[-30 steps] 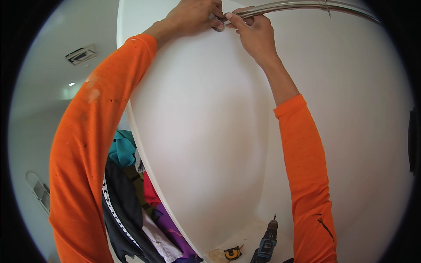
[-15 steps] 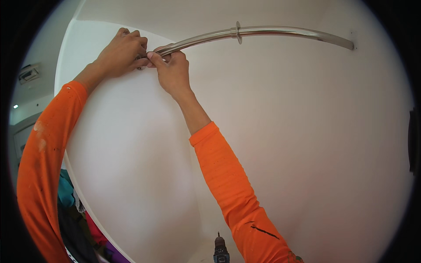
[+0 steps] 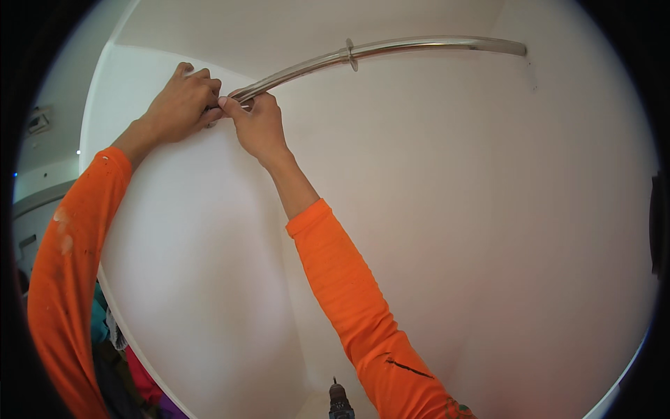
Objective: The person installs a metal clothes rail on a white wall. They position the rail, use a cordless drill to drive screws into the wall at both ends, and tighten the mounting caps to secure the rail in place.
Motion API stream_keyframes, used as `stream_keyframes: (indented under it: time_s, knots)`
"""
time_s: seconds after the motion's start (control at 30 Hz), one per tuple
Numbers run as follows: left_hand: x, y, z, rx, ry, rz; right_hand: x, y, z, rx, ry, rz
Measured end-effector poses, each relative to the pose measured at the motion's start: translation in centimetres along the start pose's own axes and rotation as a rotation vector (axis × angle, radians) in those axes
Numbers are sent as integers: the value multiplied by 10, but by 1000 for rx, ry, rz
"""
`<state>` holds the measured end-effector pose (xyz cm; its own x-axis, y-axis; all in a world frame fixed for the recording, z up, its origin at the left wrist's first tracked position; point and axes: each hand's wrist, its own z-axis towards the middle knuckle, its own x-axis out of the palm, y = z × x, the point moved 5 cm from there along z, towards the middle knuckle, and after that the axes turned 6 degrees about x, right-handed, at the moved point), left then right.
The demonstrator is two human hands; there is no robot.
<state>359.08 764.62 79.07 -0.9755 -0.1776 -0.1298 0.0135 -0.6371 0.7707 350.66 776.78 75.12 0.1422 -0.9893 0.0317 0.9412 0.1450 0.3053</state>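
Note:
A shiny metal closet rod [image 3: 433,46] runs across the upper part of the white closet, with a round metal flange [image 3: 351,55] standing around its middle. My right hand [image 3: 259,126] is closed on the rod near its left end, thumb against the tip. Right beside it my left hand [image 3: 183,105] has its fingers bent and pinched together close to that end, by the white side panel [image 3: 188,209]. What the left fingers hold is hidden; a small bit of metal shows beneath them.
Below stands a dark power drill [image 3: 340,403] with its bit pointing up. Small marks [image 3: 533,78] dot the right wall under the rod's far end. Coloured clothes or cloths [image 3: 143,377] lie outside the panel at lower left.
The rod's right end has risen relative to the marks on the right wall. The whole view has shifted somewhat. Both hands stay together at the rod's left end.

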Motion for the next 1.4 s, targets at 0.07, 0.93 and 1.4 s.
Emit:
stream_keyframes:
  time_s: [0.07, 0.93, 1.4]
  knots:
    - [3, 0, -3, 3, -13, 2, 2, -6, 1, 25, 1, -25]
    - [-2, 2, 6, 6, 158, 110, -1, -3, -3, -1, -16, 87]
    - [0, 6, 3, 45, 98, 96, -6, 3, -13, -44, -123, -92]
